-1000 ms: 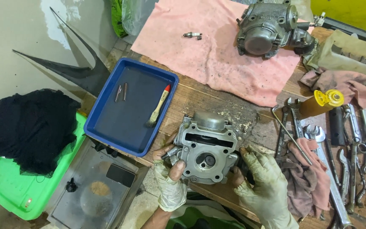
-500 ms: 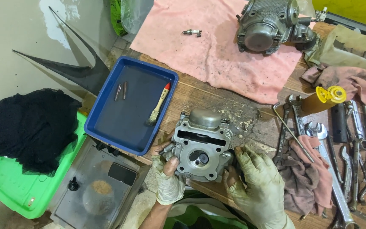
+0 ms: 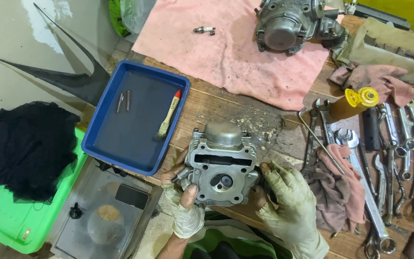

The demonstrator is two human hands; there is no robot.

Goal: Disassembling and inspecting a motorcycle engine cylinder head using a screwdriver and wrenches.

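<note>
The gray engine part now sits nearer the desk edge than before, just right of the blue tray. The left hand and right hand both grip its sides tight, turning it.

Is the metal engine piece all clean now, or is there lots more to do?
Some looks done: the grey engine piece is off the big engine, and scraped crumbs lie on the wooden bench. In hand: the left hand and right hand, both in dirty gloves, hold the piece at the bench edge. Left: it looks grimy, and the brush lies in the blue tray.
</note>
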